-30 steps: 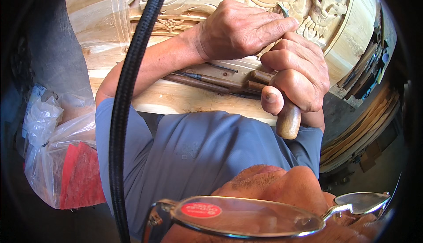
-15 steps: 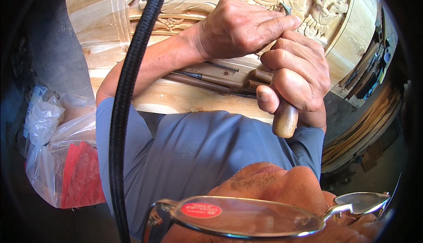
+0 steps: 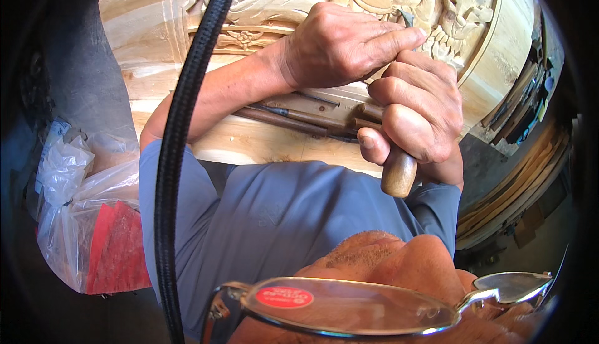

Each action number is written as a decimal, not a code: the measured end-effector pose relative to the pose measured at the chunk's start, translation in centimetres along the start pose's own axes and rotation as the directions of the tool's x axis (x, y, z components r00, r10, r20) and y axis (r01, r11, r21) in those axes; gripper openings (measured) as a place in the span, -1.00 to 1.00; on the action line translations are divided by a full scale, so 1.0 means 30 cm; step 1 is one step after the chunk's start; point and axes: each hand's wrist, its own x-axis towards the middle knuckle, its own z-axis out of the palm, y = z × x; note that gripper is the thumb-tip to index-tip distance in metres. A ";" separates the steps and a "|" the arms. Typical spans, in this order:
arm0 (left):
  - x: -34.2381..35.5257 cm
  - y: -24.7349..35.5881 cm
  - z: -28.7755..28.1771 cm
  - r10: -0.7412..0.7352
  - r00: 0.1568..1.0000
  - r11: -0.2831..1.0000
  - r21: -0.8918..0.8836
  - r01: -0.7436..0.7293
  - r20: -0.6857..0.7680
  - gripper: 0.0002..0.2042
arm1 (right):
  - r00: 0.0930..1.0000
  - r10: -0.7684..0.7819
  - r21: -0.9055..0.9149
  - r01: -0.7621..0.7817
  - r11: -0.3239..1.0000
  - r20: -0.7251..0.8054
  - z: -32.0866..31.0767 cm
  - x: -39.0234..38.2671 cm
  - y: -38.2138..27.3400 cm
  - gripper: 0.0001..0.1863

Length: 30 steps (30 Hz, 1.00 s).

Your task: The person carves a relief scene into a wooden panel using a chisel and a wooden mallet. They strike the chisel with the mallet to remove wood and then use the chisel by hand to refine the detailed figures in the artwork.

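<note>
A carving chisel is held across my two hands, its rounded wooden handle (image 3: 399, 173) pointing back toward my chest. My right hand (image 3: 425, 110) wraps around that handle, with the butt sticking out below the fist. Farther up the tool, my left hand (image 3: 343, 46) is closed around the shank, its thumb stretched along it; most of its other fingers are hidden. Past the left thumb the metal blade (image 3: 407, 18) shows against a carved wooden panel (image 3: 452, 23) with figures and petal shapes in relief. Whether the edge bites into the wood cannot be made out.
Several more wooden-handled tools (image 3: 299, 118) lie on the wood between my forearms and chest. A black braided cable (image 3: 178, 150) crosses the view at left. Beyond it sits a clear plastic bag (image 3: 68, 200) beside something red (image 3: 118, 244). Stacked curved boards (image 3: 518, 188) stand at right.
The chisel's handle and my right hand have shifted slightly left and nearer to me. My left hand keeps its hold, and the blade stays at nearly the same spot on the carving.
</note>
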 end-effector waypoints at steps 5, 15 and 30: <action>0.008 0.004 -0.011 0.046 0.998 0.999 0.011 -0.046 -0.048 -0.62 | 0.994 -0.091 0.020 0.092 0.996 -0.068 0.010 0.002 0.004 -0.50; 0.013 0.022 -0.038 0.189 0.981 0.974 0.122 -0.193 0.044 -0.65 | 0.980 0.149 -0.263 -0.110 0.959 0.134 -0.141 -0.071 -0.151 -0.75; 0.014 0.031 -0.018 0.192 0.976 0.957 0.202 -0.209 0.102 -0.62 | 0.797 0.463 -0.134 -0.546 0.827 -0.387 -0.050 -0.305 -0.221 -0.66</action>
